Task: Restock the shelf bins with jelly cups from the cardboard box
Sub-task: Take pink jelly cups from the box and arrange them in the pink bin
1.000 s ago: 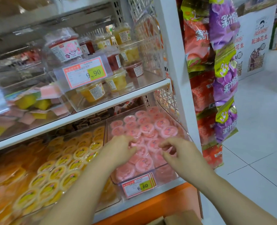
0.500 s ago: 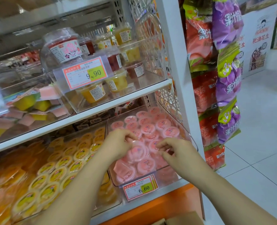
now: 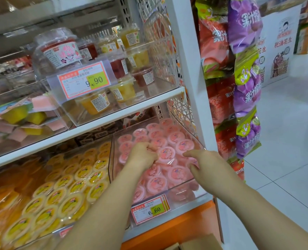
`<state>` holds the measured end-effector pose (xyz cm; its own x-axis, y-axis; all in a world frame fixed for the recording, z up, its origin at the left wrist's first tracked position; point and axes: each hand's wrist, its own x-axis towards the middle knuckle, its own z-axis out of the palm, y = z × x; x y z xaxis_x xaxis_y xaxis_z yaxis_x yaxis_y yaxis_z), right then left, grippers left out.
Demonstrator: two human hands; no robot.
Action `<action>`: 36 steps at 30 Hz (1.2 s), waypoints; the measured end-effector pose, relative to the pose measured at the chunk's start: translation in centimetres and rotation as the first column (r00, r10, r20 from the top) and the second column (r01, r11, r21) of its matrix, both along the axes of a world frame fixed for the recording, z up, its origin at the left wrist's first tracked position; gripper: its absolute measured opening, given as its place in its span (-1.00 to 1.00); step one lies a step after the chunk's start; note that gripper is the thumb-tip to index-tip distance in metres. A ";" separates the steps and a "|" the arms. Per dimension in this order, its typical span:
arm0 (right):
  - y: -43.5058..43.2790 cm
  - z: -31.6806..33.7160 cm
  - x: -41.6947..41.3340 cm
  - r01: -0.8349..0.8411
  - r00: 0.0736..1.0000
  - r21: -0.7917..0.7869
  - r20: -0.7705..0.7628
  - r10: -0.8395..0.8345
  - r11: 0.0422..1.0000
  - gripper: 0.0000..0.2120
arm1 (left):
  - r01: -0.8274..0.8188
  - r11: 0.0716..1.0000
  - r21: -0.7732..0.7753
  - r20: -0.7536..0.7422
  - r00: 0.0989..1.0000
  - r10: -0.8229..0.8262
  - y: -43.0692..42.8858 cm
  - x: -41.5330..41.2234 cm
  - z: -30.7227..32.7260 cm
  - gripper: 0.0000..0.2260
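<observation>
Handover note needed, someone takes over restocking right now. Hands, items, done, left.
Left hand: fingers curled on the clear-wrapped pack of pink jelly cups in the clear plastic bin with the 6.60 price tag.
Right hand: on the same pack's right side, fingers bent; grip not fully visible.
Pink bin looks nearly full. Neighbouring bin of yellow jelly cups also well stocked.
Brown cardboard box sits below at the frame's bottom edge; contents not visible.
Left: settle this pack, then check the box.
</observation>
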<state>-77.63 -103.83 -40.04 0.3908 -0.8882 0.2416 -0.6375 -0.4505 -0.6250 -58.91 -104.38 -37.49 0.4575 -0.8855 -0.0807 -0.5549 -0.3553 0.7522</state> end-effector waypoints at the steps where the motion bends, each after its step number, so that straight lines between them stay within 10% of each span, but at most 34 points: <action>1: 0.1 0.0 0.0 0.003 1.000 -0.005 -0.005 -0.003 1.000 -0.62 | -0.001 1.000 0.000 0.013 1.000 0.001 -0.1 0.1 -0.1 -0.84; 7: 0.5 0.3 0.3 0.022 1.000 -0.042 0.011 -0.022 0.999 -0.62 | 0.077 0.997 -0.022 0.310 0.948 -0.067 0.6 0.2 0.6 -0.89; 13: 1.3 0.6 2.1 -0.078 0.995 -0.043 0.054 0.080 0.996 -0.66 | 0.169 0.972 0.162 0.724 0.649 -0.233 5.7 2.7 4.5 -0.87; 24: 3.5 0.0 5.4 -0.269 0.960 0.035 0.086 0.265 0.963 -0.71 | 0.124 0.865 0.486 0.772 0.404 -0.492 9.8 3.0 2.8 -0.58; 30: 3.2 0.4 5.4 -0.308 0.893 0.173 0.391 0.222 0.935 -0.76 | 0.305 0.952 0.042 0.708 0.663 -0.244 11.0 2.8 2.1 -0.42; 36: 3.7 1.3 4.7 -0.527 0.698 0.535 0.715 -0.022 0.661 -0.84 | 0.356 0.893 -0.275 0.446 0.870 -0.209 10.7 1.0 1.3 -0.45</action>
